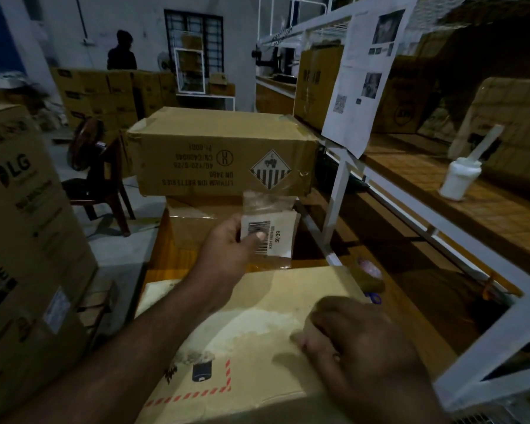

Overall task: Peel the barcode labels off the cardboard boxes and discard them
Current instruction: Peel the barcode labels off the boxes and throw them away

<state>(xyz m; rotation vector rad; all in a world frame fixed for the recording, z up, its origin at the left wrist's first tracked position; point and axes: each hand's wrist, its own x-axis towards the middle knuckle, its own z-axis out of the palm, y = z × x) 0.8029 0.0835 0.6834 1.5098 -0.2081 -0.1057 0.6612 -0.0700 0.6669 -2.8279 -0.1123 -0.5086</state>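
Left hand (231, 250) is pinching the peeled barcode label (273, 237), thumb pressed flat on the barcode side and fingers curled behind it, so it's a firm grasp. The label is fully off any cardboard, held up in the air, with a strip of clear tape (266, 201) stuck to it and poking up above the thumb. Just below and toward me from that grip, the right hand (358, 341) rests palm-down on top of the near box (257, 304), fingers lying loose on the cardboard, not gripping anything. That box is closed, so no idea what's inside, and it has a pale scuffed patch (257, 325) on top just left of the right hand's fingertips. Right behind the held label there's a dented battery box (196, 139) with its printing upside down, also closed, sitting on another carton (190, 221). Off to the left of the grip is a big LG box (22, 194) and a dark chair (104, 182). To the right, a white rack (340, 185) holds a white bottle (459, 179) with a stick standing in it.
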